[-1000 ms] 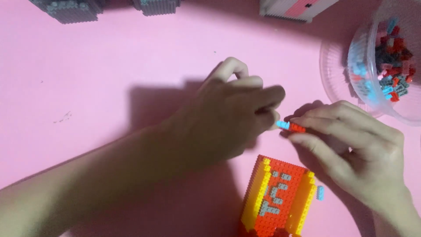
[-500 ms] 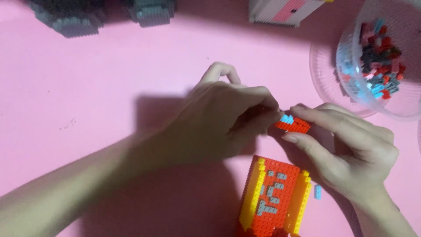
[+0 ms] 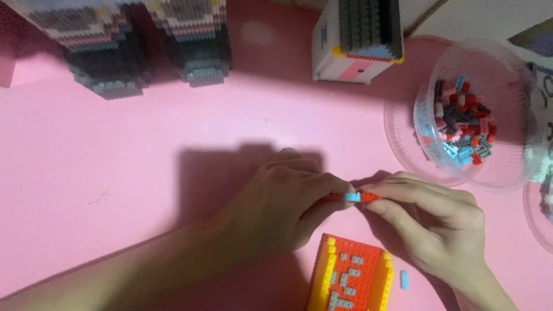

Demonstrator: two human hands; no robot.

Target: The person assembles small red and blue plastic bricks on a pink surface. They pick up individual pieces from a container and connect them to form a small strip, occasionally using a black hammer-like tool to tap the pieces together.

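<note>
Small red-and-blue brick strip [image 3: 352,197] pinched at both ends: left hand [image 3: 282,207] closed on one end, right hand [image 3: 429,222] closed on other, fingertips nearly meeting. Orange-and-yellow brick build [image 3: 351,282] seen just below grip. Loose blue brick [image 3: 404,280] lying below right hand. Clear bowl [image 3: 507,167] of mixed bricks placed well above-right of grip, on pink table [image 3: 115,150].
</note>
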